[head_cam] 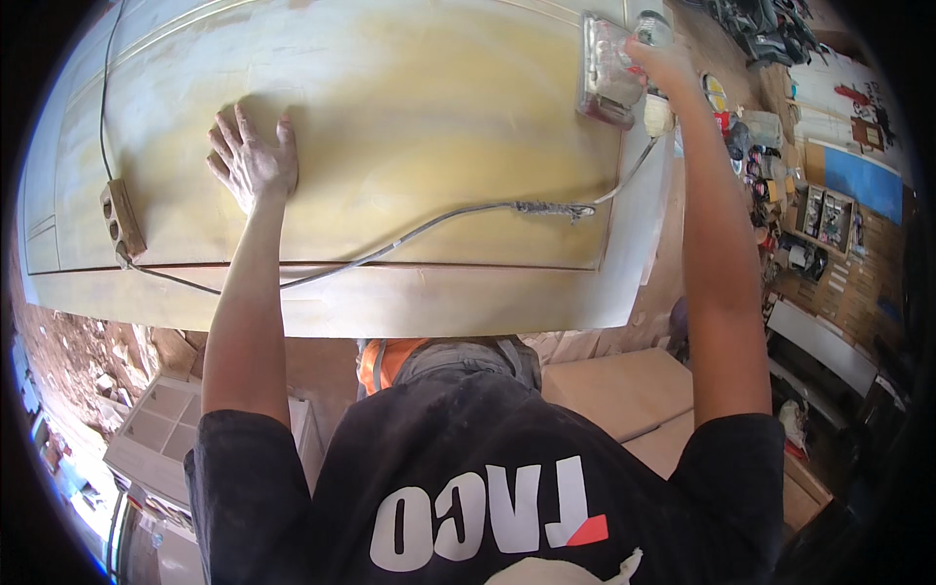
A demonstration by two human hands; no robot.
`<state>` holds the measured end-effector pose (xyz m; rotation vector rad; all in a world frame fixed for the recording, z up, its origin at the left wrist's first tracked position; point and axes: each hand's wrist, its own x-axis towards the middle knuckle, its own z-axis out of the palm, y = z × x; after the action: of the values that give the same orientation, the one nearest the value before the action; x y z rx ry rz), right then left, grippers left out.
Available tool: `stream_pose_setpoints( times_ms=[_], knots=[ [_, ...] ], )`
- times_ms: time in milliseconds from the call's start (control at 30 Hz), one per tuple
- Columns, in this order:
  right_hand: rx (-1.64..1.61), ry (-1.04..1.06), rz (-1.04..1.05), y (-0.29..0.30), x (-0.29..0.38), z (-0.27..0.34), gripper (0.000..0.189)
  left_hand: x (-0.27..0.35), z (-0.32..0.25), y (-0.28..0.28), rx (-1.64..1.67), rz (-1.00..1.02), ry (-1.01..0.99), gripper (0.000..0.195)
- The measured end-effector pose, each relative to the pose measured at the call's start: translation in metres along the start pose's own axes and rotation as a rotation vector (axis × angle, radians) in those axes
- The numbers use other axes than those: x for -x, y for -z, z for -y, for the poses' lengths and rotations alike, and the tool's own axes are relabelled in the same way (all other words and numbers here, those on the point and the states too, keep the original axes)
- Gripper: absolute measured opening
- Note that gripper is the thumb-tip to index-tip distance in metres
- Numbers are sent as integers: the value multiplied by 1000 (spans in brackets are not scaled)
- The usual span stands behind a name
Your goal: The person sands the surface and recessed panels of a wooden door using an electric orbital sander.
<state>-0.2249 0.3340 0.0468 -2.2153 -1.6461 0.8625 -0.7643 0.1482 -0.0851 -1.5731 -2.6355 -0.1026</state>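
A large panelled door, coated in patchy yellow and white, lies flat before me. My left hand rests palm down on its surface with the fingers spread. At the far right end of the panel, my right hand grips an electric sheet sander, whose flat pad sits at the panel's raised border. The sander's cord runs back across the door, with a taped splice along it, and passes under my left forearm. It ends in a power strip lying on the door's left part.
To the right, a cluttered bench holds a box of small parts and several tools. Brown boards lie below the door at my right. A white panelled piece stands at lower left, beside debris on the ground.
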Motion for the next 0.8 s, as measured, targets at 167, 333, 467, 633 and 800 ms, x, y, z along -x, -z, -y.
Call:
stream_pose_setpoints(
  times_ms=[167, 333, 467, 633, 800],
  knots=[
    [179, -81, -190, -23, 85, 26, 95, 0, 2, 0, -23, 2, 18, 87],
    [252, -38, -293, -39, 160, -9, 99, -2, -4, 2, 18, 14, 19, 87],
    [216, -151, -225, -47, 238, 13, 96, -2, -3, 3, 27, 22, 10, 87],
    [253, -131, -204, -50, 260, 19, 93, 1, -6, 11, 1, 65, 35, 87],
    [225, -135, -178, -35, 206, 29, 98, 2, -8, 13, -22, 77, 47, 85]
  ],
)
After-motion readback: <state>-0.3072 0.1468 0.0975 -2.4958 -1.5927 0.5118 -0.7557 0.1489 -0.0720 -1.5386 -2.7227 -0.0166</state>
